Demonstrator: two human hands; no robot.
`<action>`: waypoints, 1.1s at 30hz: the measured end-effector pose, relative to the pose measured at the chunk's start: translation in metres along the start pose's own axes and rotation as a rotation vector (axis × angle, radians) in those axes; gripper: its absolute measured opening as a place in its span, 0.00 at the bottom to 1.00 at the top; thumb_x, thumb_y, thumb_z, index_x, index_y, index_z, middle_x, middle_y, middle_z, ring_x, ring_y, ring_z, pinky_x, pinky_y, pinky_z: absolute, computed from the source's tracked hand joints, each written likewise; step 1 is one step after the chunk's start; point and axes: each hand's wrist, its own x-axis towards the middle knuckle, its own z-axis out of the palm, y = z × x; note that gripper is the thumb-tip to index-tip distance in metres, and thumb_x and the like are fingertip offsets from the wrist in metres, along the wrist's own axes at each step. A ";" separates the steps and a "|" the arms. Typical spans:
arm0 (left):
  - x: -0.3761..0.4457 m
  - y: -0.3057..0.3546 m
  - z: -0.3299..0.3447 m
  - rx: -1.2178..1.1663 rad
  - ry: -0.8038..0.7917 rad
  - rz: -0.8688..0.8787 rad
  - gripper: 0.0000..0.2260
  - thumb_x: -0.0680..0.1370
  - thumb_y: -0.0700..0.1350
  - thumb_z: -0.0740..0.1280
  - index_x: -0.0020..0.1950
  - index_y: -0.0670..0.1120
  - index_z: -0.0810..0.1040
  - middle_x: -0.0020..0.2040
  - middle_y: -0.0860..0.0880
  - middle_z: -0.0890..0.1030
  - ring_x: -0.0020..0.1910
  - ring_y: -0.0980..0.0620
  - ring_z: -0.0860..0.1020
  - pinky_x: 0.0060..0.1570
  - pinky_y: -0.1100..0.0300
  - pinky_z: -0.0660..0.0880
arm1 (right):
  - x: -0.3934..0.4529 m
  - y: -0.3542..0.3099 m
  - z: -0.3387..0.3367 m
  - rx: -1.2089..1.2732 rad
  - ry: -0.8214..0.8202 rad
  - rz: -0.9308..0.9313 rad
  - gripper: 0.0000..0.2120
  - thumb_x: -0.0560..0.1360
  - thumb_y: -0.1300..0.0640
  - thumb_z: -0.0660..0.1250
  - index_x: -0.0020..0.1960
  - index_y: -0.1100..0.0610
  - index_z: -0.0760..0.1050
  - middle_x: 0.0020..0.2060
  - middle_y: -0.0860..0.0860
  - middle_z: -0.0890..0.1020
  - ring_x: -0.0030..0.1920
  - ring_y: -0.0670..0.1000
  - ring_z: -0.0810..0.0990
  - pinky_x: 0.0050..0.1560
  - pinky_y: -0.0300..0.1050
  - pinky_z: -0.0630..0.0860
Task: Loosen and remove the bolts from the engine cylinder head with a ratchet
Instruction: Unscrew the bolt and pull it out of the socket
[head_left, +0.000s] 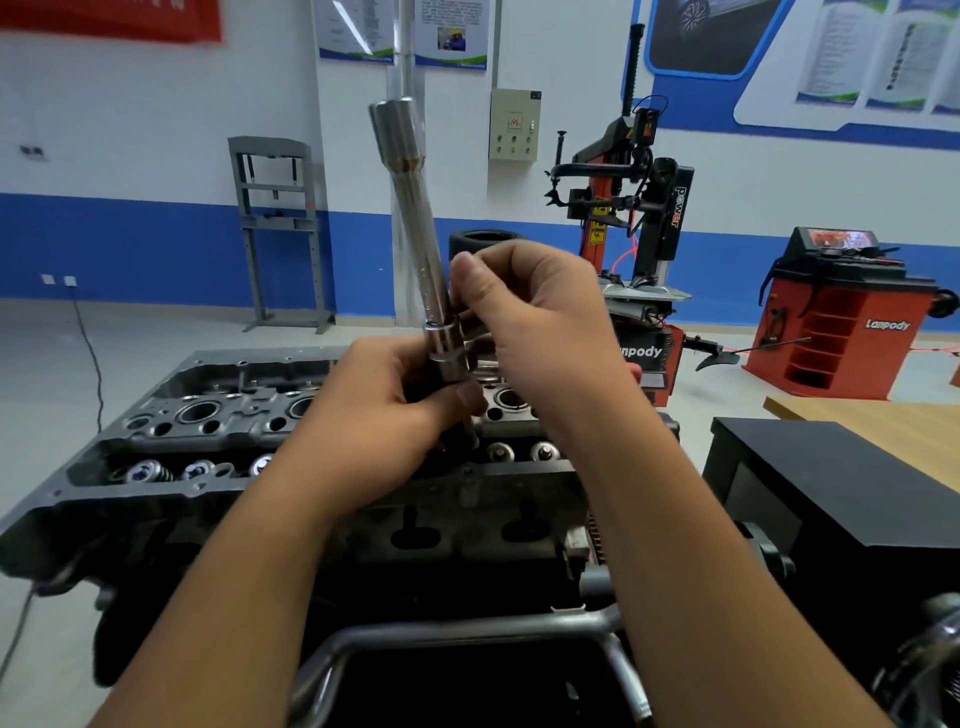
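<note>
You are fitting the tool together rather than turning a bolt, as far as the picture suggests: both hands work at the joint of a long chrome ratchet extension (415, 218), held up in the air above the engine cylinder head (208, 415). Seat the joint squarely. Keep the long bar in line with the short chrome socket (448, 353) below it, push until the square drive goes fully home, then give a small tug to check that it holds. A joint left half seated is likely to slip once you load it on a tight bolt.

Your left hand (374, 405) grips the lower part of the tool. Its fingers (467, 400) are curled round the dark end under the socket, and the thumb side presses against the metal. Your right hand (530, 332) comes in from the other side. Its fingers are bent close together and pinch at the collar of the socket, with the thumb (467, 275) lying up along the bar. Neither hand is loose; both are closed on the tool. What exactly the right fingertips hold behind the socket is hidden.

The extension leans a little to the left as it rises, its wide end uppermost and slightly blurred. The cylinder head lies just beneath your hands, with its round bores and valve springs (150, 473) showing. I cannot tell which bolts are still in it, because your hands cover the middle. When the joint is firm, lower the tool straight into a bolt well, not at a slant.
</note>
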 end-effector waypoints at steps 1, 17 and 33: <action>0.000 0.000 0.001 0.016 -0.001 0.000 0.06 0.78 0.41 0.74 0.52 0.50 0.86 0.45 0.49 0.88 0.47 0.47 0.86 0.55 0.39 0.82 | 0.002 -0.003 -0.001 -0.024 -0.011 -0.027 0.09 0.82 0.56 0.69 0.42 0.54 0.80 0.34 0.47 0.83 0.36 0.46 0.82 0.39 0.43 0.79; -0.007 0.006 -0.001 0.127 0.203 -0.065 0.06 0.70 0.48 0.81 0.44 0.54 0.87 0.39 0.57 0.87 0.40 0.59 0.86 0.48 0.51 0.83 | 0.004 -0.002 0.024 0.183 -0.001 0.076 0.20 0.86 0.44 0.57 0.45 0.57 0.73 0.30 0.54 0.80 0.28 0.53 0.79 0.32 0.48 0.78; -0.017 -0.007 -0.006 0.350 -0.014 -0.086 0.09 0.74 0.44 0.73 0.49 0.58 0.86 0.41 0.62 0.85 0.41 0.64 0.83 0.41 0.65 0.77 | 0.009 -0.055 0.021 0.553 0.147 -0.047 0.25 0.85 0.39 0.51 0.37 0.53 0.65 0.29 0.57 0.62 0.23 0.49 0.59 0.23 0.38 0.60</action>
